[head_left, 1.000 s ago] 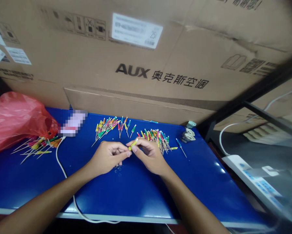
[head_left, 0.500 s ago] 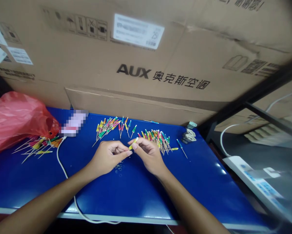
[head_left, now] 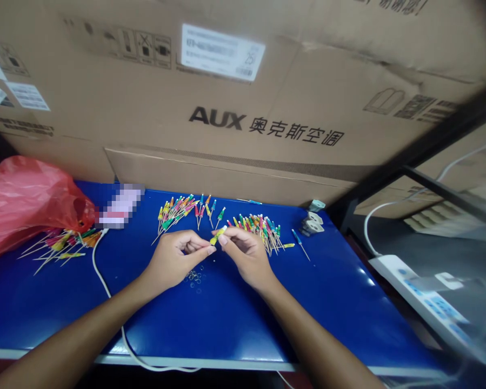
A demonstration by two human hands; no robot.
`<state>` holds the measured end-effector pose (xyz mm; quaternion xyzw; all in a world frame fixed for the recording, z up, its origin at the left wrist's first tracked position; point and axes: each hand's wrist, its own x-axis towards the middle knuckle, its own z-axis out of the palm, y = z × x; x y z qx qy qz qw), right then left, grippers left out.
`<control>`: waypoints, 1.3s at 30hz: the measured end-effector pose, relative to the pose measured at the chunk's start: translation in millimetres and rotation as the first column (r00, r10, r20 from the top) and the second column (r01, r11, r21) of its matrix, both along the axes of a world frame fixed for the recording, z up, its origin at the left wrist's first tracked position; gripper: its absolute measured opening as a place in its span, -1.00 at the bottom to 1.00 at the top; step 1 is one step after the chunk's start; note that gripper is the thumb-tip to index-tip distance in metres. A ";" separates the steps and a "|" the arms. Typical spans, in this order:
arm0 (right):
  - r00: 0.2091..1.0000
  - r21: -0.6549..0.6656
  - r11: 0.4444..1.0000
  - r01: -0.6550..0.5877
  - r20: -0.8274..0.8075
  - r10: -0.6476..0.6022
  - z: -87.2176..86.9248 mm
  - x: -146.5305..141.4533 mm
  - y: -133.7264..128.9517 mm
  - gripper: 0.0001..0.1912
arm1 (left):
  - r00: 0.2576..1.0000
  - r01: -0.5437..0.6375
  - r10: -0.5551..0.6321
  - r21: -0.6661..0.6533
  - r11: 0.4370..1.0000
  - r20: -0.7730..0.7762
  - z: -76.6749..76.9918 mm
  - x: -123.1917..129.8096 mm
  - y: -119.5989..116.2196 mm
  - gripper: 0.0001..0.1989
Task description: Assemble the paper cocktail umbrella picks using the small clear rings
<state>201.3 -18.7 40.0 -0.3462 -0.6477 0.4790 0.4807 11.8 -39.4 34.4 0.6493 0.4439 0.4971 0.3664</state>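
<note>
A yellow cocktail umbrella [head_left: 218, 236], folded and with a white tip, is pinched between both hands over the blue table. My left hand [head_left: 181, 256] closes thumb and forefinger on its lower end. Around its upper part, near the white tip, the fingers of my right hand [head_left: 245, 251] are closed. Beneath the hands lie several small clear rings [head_left: 194, 276]. Behind my right hand is a pile of folded cocktail umbrellas [head_left: 263, 229]; another pile of umbrellas [head_left: 175, 213] sits beyond my left hand.
At the left, a red plastic bag [head_left: 35, 194] lies by more paper umbrellas [head_left: 60, 246] and a blurred-out phone [head_left: 121, 207] on a white cable [head_left: 105, 281]. Small grey-green holders [head_left: 312, 222] stand at the right back. A large cardboard box [head_left: 226, 92] walls the rear; a power strip [head_left: 421, 302] is right.
More of the yellow cocktail umbrella shows between my fingers, and my hands are slightly farther apart. The whole view has shifted a little.
</note>
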 end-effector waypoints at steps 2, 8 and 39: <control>1.000 -0.001 1.000 -0.002 -0.008 0.002 -1.0 -0.7 -0.5 -0.86 | 1.000 -0.003 0.003 0.011 1.000 -0.015 -0.4 -0.2 -0.2 -0.87; 0.996 0.030 0.999 -0.045 0.078 0.043 -6.6 -2.2 0.3 -0.82 | 0.999 -0.015 0.016 0.026 1.000 -0.034 -3.5 -0.8 0.1 -0.83; 0.931 0.031 0.932 0.362 0.031 -0.363 8.3 32.9 26.4 -0.75 | 0.791 -0.019 0.102 0.143 0.990 -0.603 -1.5 -31.6 25.3 -0.71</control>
